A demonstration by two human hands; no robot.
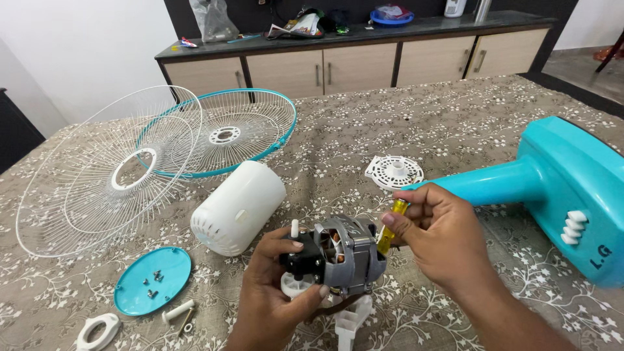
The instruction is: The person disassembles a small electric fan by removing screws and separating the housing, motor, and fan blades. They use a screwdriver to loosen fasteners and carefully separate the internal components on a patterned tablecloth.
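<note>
We grip the grey fan motor [346,255] with our left hand [279,292], fingers wrapped tight around its black gearbox end. Our right hand [442,237] pinches a yellow-handled screwdriver [392,226] against the motor's right side. Left of the motor lies the white motor cover [237,208]; farther left, the wire guards [130,169]. Right of it stands the teal fan base [559,195].
</note>
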